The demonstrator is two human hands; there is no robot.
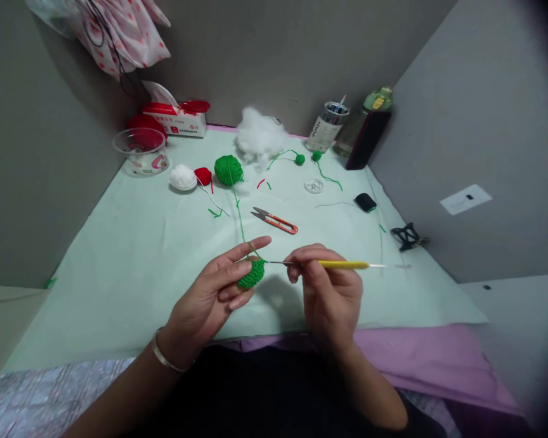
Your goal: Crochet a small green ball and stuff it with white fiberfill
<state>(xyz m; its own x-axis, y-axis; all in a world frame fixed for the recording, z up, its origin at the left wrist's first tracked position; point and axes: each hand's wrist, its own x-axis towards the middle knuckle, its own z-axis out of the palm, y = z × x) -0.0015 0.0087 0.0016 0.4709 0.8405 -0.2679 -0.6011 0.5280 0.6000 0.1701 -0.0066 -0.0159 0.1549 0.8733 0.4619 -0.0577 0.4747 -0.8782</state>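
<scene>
My left hand [219, 283] pinches a small green crocheted piece [252, 274] between thumb and fingers, with its index finger stretched out. Green yarn [238, 213] runs from a green yarn ball [229, 170] over that finger to the piece. In my right hand [331, 292] is a crochet hook with a yellow handle [344, 264], held like a pen. The hook's thin metal shaft points left, and its tip is at the upper right edge of the green piece. Orange-handled thread snips [276, 221] lie on the table just beyond my hands.
White [182, 177] and red [203, 176] yarn balls sit left, near a clear plastic tub [141, 159]. White stuffing [260, 135], a pen can [327, 128], a bottle [349, 134] and a dark phone [369, 140] stand behind. A black clip [408, 237] lies right.
</scene>
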